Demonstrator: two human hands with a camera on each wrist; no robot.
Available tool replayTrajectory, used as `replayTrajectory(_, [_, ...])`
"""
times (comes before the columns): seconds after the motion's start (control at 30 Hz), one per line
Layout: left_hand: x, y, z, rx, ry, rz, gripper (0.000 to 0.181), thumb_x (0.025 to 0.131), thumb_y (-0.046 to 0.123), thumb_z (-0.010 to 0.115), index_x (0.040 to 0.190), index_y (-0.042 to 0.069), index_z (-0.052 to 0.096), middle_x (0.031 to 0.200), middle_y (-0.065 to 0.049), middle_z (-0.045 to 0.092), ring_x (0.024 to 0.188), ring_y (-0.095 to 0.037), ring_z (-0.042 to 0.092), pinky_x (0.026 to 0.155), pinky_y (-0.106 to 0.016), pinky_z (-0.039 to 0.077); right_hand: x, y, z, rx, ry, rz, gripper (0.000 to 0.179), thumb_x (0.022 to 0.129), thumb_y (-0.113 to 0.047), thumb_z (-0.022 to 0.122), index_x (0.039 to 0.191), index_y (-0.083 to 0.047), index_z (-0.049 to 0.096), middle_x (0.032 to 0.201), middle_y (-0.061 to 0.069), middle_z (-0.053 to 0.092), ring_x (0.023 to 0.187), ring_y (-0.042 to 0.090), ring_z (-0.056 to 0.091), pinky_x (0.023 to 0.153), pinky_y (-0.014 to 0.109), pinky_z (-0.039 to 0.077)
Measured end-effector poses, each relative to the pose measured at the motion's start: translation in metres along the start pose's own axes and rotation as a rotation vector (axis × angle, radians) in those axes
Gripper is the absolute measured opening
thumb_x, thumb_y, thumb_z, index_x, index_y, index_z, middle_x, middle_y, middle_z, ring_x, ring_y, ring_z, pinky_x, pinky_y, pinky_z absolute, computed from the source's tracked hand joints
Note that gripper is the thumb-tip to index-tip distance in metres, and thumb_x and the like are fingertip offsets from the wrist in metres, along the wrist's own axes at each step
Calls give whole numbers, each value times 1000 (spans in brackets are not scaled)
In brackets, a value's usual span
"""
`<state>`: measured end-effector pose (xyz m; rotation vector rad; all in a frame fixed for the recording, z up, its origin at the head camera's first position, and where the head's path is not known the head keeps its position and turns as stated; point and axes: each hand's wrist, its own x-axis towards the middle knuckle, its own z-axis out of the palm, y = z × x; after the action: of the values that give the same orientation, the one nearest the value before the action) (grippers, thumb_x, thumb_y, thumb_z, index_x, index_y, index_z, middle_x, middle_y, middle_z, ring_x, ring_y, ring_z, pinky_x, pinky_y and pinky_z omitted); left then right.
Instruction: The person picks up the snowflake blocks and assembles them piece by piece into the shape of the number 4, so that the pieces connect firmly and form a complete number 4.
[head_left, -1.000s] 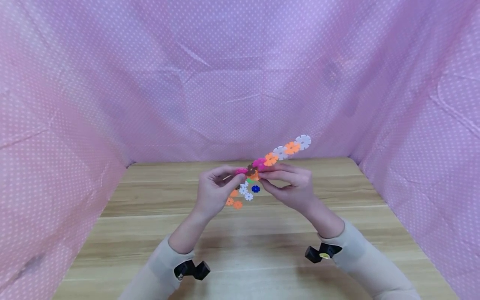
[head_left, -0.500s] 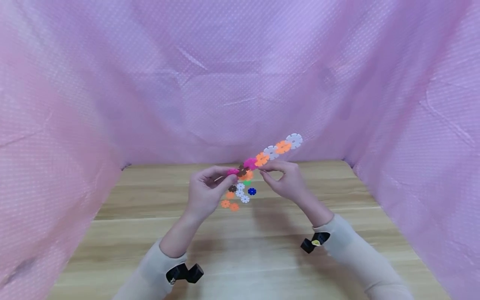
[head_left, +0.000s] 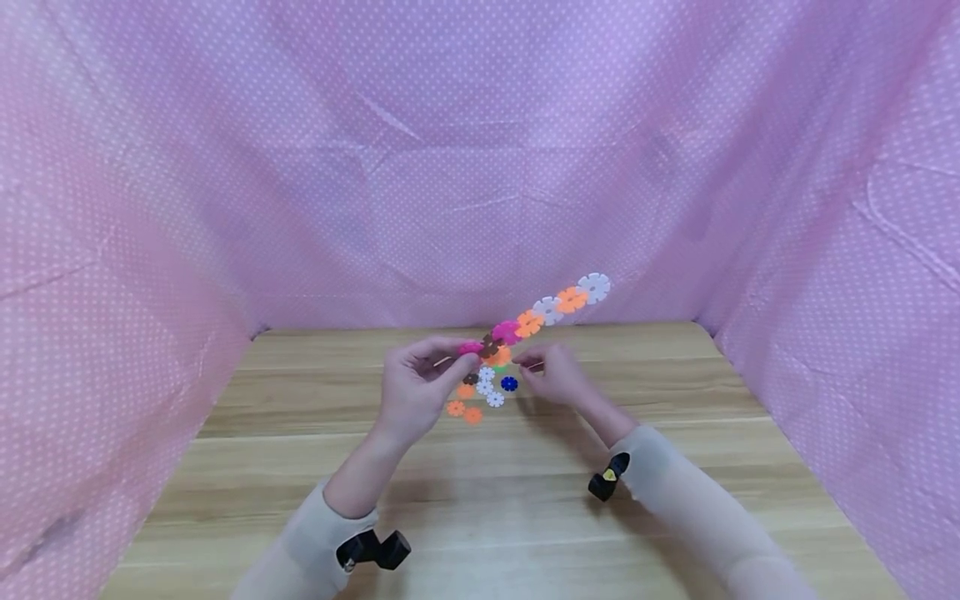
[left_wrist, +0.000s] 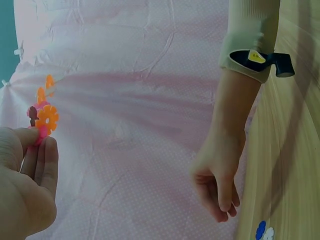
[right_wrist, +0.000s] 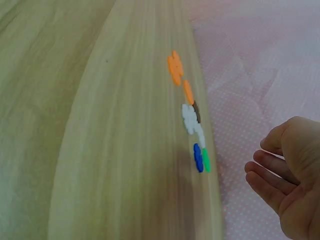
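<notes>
My left hand (head_left: pixel 420 387) pinches a pink snowflake disc (head_left: pixel 470 348) between thumb and fingers. That disc is the near end of a chain of interlocking snowflake discs (head_left: pixel 529 323), held above the table and slanting up to the right. Brown, pink, orange and white discs make up the chain, and another orange disc (left_wrist: pixel 47 120) joins it beside the brown one. Bare of any piece, my right hand (head_left: pixel 558 379) hovers with loosely bent fingers, right of the chain. Closest under it lies a blue disc (head_left: pixel 509 383); a green disc (right_wrist: pixel 206 160) lies beside that in the right wrist view.
Several loose discs lie on the wooden table (head_left: pixel 480 500) below the chain: white discs (head_left: pixel 495 400), orange discs (head_left: pixel 473 415) and a brown disc (head_left: pixel 470 378). Pink dotted cloth (head_left: pixel 480 167) hangs around the back and sides.
My right hand has let go of the chain and moved down toward the loose discs. My left hand keeps its pinch on the pink disc, the chain shifting only slightly.
</notes>
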<state>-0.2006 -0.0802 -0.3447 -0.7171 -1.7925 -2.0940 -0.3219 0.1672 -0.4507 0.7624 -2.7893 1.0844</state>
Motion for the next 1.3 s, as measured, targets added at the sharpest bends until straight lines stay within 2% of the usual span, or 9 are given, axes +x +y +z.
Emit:
replayTrajectory(0.23, [-1,-1,1,3,-10,0,19,92,-9,76,106,-19,70,99,12,81,88,-9,79,83,-30,70,4,5,15,0,-42,69,24,99,-7,71,121,1,76,118,18,79,106,29,77,94,39,68])
replayTrajectory(0.47, [-1,-1,2,-1,-15,10,18,90,-14,74,105,-21,69,97,13,81,87,-7,78,82,-35,70,6,8,26,-118,-115,23,23,98,-8,73,119,-1,76,111,14,80,99,25,76,91,39,68])
replayTrajectory(0.57, [0,-2,3,-11,-11,-1,18,90,-16,74,105,-22,68,97,14,81,87,-6,78,82,-32,70,6,11,31,-158,-136,0,23,97,-8,74,119,-2,77,112,13,80,97,22,74,91,39,67])
replayTrajectory(0.63, [0,-3,3,-17,-11,-3,18,90,-16,74,105,-22,68,96,14,81,87,-6,78,83,-30,70,5,13,34,-178,-138,-8,23,97,-9,75,118,-2,77,111,12,80,95,20,73,89,35,67])
replayTrajectory(0.8, [-1,-6,2,-27,-19,4,18,90,-15,74,105,-23,68,97,13,81,86,-6,78,82,-26,69,4,15,39,-191,-108,-21,16,95,-9,78,109,-4,79,99,8,79,78,12,64,71,24,60])
replayTrajectory(0.9, [-1,-7,2,-27,-24,4,18,91,-13,74,105,-22,68,97,13,81,88,-6,78,82,-27,69,5,15,41,-201,-84,-16,11,94,-10,80,104,-4,81,96,7,79,78,11,64,72,25,60])
replayTrajectory(1.03, [-1,-8,2,-26,-27,2,18,92,-12,74,106,-21,69,97,13,81,89,-6,78,84,-28,69,4,12,41,-161,-91,42,10,94,-9,80,104,-6,81,102,7,80,91,17,72,87,33,66])
replayTrajectory(1.17, [-1,-8,2,-23,-26,0,19,92,-10,75,106,-21,69,97,12,81,89,-7,78,83,-28,69,3,10,37,-56,-115,114,22,91,-3,80,114,-4,77,109,10,78,103,23,72,96,40,66])
replayTrajectory(1.3, [0,-8,2,-18,-23,-6,19,92,-9,76,106,-21,69,96,12,81,88,-7,78,83,-28,69,-1,11,32,42,-125,139,24,90,3,77,113,-2,77,108,12,76,100,23,71,93,38,66])
